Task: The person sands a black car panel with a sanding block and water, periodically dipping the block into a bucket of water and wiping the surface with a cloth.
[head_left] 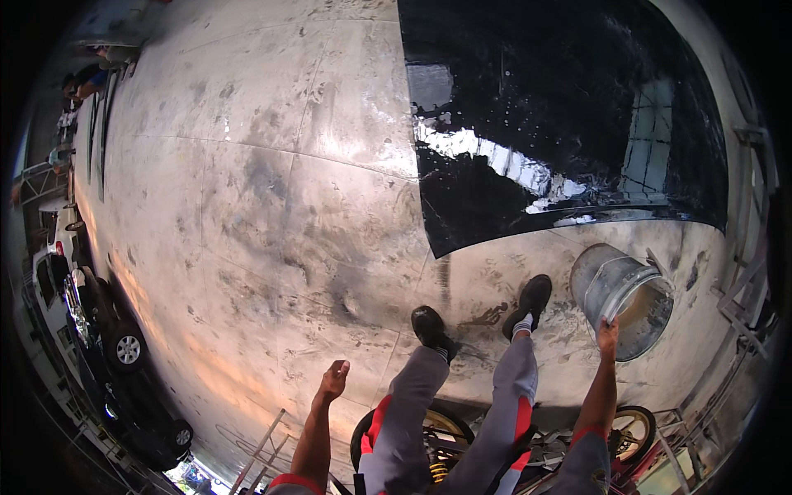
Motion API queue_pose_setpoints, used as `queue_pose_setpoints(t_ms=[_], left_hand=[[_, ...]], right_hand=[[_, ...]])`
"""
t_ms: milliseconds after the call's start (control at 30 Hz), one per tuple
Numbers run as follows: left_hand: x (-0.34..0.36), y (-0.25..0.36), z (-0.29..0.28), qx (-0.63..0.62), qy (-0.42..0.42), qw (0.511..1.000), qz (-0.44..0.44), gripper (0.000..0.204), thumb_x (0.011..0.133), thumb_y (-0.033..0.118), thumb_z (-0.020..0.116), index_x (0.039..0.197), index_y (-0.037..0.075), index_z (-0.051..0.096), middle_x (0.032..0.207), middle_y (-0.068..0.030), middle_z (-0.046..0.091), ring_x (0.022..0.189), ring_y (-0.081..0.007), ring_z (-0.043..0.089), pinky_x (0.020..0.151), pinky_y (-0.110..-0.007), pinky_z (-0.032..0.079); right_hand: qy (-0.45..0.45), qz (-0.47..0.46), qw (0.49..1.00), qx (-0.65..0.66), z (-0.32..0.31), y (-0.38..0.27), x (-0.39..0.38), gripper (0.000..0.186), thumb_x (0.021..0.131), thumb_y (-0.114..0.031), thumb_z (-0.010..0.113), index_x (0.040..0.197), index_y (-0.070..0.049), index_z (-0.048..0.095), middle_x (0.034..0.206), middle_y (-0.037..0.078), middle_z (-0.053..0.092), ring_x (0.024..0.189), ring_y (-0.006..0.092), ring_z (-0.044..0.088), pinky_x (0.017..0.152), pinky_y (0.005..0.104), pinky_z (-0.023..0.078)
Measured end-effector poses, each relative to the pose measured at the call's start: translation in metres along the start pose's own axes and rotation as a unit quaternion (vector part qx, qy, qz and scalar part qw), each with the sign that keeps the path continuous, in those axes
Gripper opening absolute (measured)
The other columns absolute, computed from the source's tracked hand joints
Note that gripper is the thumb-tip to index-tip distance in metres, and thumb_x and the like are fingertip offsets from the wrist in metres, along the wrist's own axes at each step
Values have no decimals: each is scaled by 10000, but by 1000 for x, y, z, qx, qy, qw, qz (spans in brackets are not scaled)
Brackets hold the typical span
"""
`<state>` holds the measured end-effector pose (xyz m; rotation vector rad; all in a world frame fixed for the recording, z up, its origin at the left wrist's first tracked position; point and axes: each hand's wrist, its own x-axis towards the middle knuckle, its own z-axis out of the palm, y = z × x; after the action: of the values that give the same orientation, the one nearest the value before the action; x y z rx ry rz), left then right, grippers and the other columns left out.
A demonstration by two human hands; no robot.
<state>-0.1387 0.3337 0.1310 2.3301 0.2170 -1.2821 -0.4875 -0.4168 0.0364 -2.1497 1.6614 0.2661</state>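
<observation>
Bucket (596, 280) of dull grey metal, scuffed and streaked, sits at the right, just beside the person's right shoe (532, 299), its round mouth facing toward the person and outward; murky tan stuff shows inside, though whether it is liquid or residue I cannot tell, nor whether the base rests flat. Right hand (608, 332) has its grip closed on the near side of the bucket's rim; whether the fingers also take in the thin wire handle (592, 285) is too small to tell. Left hand (333, 381) hangs over the floor (247, 181) with a loose, relaxed grip, nothing in it. Beyond the bucket and shoes spreads a big glossy black panel (528, 74), wet-looking and splashed with bright reflections, its near edge close to the bucket and blocking the way straight ahead on that side. A metal frame (744, 322) stands along the right, hemming that side in. Behind the legs is a motorbike, its gold-rimmed wheel (634, 435) near the right forearm. The pale floor is stained with dark smudges. Far left, well apart, are a black car (115, 396) and a white car (64, 229).
</observation>
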Motion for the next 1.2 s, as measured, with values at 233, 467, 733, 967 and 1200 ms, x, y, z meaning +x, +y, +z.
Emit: queue_pose_setpoints(t_ms=[233, 467, 733, 967, 1200], left_hand=[[26, -28, -123, 13, 34, 999, -22, 553, 1016, 536, 474, 1098, 6, 611, 913, -165, 696, 807, -266, 691, 753, -395, 543], [107, 63, -169, 26, -59, 997, -48, 496, 1038, 445, 483, 1176, -21, 582, 1034, -203, 698, 950, -271, 701, 798, -383, 578], [160, 178, -274, 102, -127, 986, -46, 644, 1010, 581, 437, 1345, 37, 515, 1191, -143, 668, 1067, -244, 651, 855, -398, 489], [217, 169, -422, 186, -88, 977, -50, 517, 1030, 492, 457, 1259, 43, 573, 1105, -124, 702, 958, -213, 680, 721, -341, 512], [315, 222, -571, 306, -90, 946, 54, 366, 1057, 313, 470, 1167, -10, 603, 1066, -161, 692, 1002, -245, 693, 818, -365, 586]], right_hand=[[-78, 94, 992, -1, 51, -126, -133, 738, 978, -638, 387, 1410, -51, 502, 1215, 316, 615, 1126, 545, 553, 969, 570, 432], [84, -90, 981, -147, 126, -166, -270, 379, 941, -257, 677, 1242, -33, 622, 829, 214, 693, 719, 425, 660, 605, 505, 512], [-31, 190, 977, 93, 169, -295, -350, 515, 979, -395, 592, 1295, 12, 568, 913, 311, 678, 848, 522, 639, 742, 581, 494], [-6, 159, 977, 141, 244, -372, -435, 521, 1018, -357, 534, 1359, 36, 514, 998, 331, 667, 920, 519, 635, 778, 556, 486], [-43, 331, 922, 194, 279, -517, -475, 466, 1042, -316, 472, 1417, -38, 474, 1212, 313, 614, 1013, 494, 622, 835, 525, 490]])
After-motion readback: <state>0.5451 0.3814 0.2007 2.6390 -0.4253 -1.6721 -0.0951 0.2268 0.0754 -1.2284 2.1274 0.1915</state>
